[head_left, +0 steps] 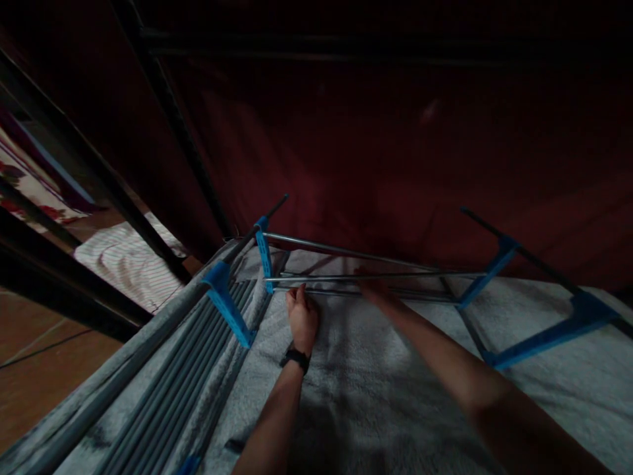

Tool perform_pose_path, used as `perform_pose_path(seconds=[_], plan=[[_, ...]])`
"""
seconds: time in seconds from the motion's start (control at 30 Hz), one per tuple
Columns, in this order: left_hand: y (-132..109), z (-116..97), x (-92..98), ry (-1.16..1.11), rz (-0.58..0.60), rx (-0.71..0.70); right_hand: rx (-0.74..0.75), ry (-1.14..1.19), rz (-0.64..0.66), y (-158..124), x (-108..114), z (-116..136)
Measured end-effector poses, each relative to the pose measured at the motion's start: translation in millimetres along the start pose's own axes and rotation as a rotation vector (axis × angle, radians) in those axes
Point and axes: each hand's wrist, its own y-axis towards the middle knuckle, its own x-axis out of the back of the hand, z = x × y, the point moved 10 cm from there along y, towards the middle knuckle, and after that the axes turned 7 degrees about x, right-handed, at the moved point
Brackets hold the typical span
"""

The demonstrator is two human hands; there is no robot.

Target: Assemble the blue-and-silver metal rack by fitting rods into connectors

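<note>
**Dark red curtain (pixel 376 145) hangs behind a rack (pixel 324 278) on a grey blanket (pixel 356 363)**

Dim light falls on the scene, and much of the curtain sinks into shadow. Dark posts (pixel 99 165) rise on the left; beyond them, a striped cloth (pixel 126 270) and a flowered cloth (pixel 30 191) lie near the brown floor (pixel 44 356).

The rack rests on the blanket, in front of the person. Blue brackets stand on both sides, a near one (pixel 228 307) and a far one (pixel 265 254) on the left, two more (pixel 487 272) on the right. Thin metal rods run crosswise between the far brackets, the upper rod (pixel 336 249) slanting down to the right. On the left, a row of grey tubes (pixel 182 376) lies side by side, beside a long outer bar (pixel 123 382).

The left hand (pixel 302 320), with a black band (pixel 295 359) on its wrist, is at the lower rods, just right of the far left bracket. Its fingers are bent close together; whether they are clamped on a rod, I cannot tell. The right hand (pixel 370 285) reaches the same rods farther right, its forearm crossing the blanket from the lower right. It is blurred and dark, so I cannot tell whether its fingers are apart or gripping.
</note>
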Motion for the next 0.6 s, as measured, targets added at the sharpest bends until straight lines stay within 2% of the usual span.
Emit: perform_pose_path(seconds=[0.2,0.4,0.53,0.6], plan=[[-1,1,-3.5,-0.008,0.026,0.013,-0.053,-0.055,0.037,-11,3,-10],[-6,-9,-19.3,0.198,0.106,-0.084,-0.116,-0.047,0.058,-10,-3,-33],[-7,-9,-22.1,0.222,0.127,-0.077,-0.088,-0.007,0.032,-4,-8,-36],[-7,-9,-21.7,0.225,0.127,-0.084,-0.072,0.038,-0.028,-3,-5,-36]])
